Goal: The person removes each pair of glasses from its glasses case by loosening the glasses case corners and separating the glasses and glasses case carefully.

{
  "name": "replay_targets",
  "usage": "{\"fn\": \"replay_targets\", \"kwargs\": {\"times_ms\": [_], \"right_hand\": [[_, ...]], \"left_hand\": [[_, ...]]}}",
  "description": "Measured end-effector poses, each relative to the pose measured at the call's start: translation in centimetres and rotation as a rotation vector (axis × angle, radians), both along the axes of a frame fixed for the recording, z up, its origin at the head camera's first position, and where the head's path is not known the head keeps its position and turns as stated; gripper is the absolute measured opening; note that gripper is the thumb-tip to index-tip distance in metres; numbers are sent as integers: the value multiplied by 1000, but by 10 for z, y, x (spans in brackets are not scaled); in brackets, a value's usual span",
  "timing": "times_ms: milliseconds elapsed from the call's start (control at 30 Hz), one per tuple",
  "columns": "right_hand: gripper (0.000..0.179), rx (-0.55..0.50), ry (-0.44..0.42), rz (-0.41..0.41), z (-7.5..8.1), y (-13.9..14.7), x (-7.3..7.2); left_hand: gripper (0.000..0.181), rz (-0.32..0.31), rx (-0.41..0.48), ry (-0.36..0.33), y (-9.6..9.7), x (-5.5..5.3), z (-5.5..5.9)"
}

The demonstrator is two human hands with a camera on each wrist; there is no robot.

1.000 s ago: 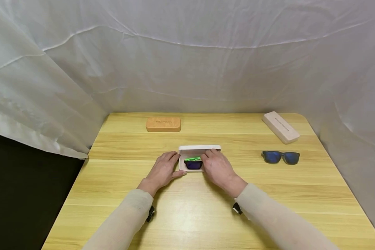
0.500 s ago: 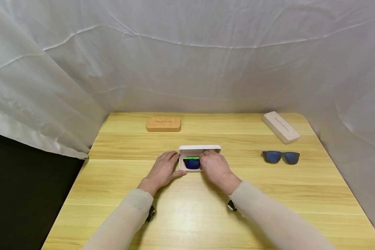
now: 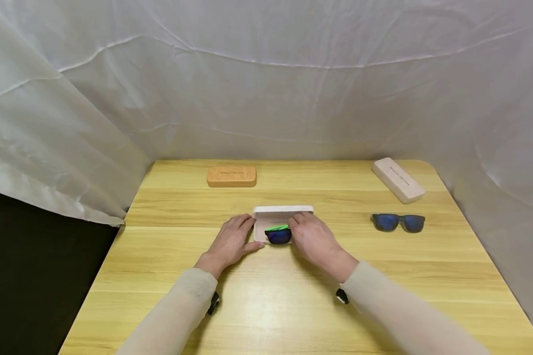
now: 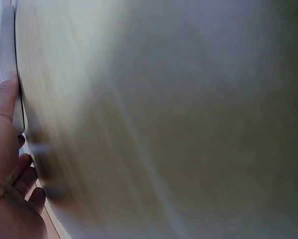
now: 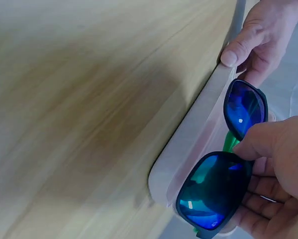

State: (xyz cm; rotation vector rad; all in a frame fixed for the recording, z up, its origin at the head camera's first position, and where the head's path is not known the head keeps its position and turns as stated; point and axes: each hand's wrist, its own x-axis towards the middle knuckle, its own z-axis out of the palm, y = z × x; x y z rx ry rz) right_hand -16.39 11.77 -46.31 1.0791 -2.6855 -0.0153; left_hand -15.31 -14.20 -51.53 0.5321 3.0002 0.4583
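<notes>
An open white glasses case (image 3: 282, 210) lies in the middle of the table, its lid tipped up at the back. My left hand (image 3: 232, 240) grips the case's left end, thumb on the front wall (image 4: 8, 45) and the other fingers round the side. With my right hand (image 3: 316, 242) I pinch folded sunglasses (image 3: 279, 236) at the bridge, as the right wrist view shows. These have a black frame, blue-green mirrored lenses (image 5: 216, 186) and bright green temples (image 5: 230, 142). They overlap the case's front rim in the head view. My right hand hides the case's right part.
An orange glasses case (image 3: 232, 176) lies closed at the back left. At the back right a pale pinkish glasses case (image 3: 398, 180) sits at an angle, closed. Other dark sunglasses with blue lenses (image 3: 387, 223) lie on the wooden table (image 3: 266, 305) in front of it.
The sunglasses in my right hand shift slightly left, then back right and toward the case's front rim. My left hand stays on the case.
</notes>
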Motion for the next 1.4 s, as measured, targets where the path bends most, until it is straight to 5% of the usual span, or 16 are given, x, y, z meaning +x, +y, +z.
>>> {"fn": "replay_targets", "kwargs": {"times_ms": [333, 567, 967, 1400], "right_hand": [[27, -28, 6, 1, 4, 35, 5], [16, -74, 15, -11, 0, 70, 5], [19, -183, 57, -3, -14, 157, 4], [16, -197, 54, -114, -25, 248, 5]], "left_hand": [[83, 8, 12, -11, -1, 1, -1], [82, 10, 13, -15, 0, 2, -3], [83, 4, 31, -12, 0, 4, -6], [84, -8, 32, -23, 0, 1, 2]]}}
